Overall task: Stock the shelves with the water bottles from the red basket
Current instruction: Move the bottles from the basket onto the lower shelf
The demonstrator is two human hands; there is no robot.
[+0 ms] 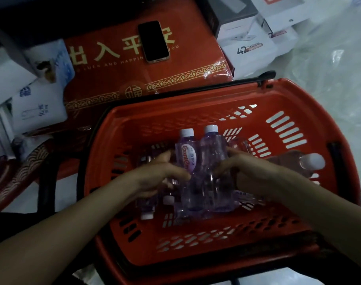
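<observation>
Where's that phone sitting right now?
The phone lies screen-up on the red gift box, top centre of the head view, just beyond the far rim of the red basket.

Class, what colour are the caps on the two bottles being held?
White caps, both bottles; head view.

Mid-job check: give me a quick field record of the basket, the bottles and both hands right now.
container: red basket, bottles inside
left hand: grips labelled bottle
right hand: grips clear bottle, right beside the labelled one
loose bottle: lies on its side near the right wall
other bottles: lie under the left hand
phone: on red box behind the basket
shelves: not in view
</observation>
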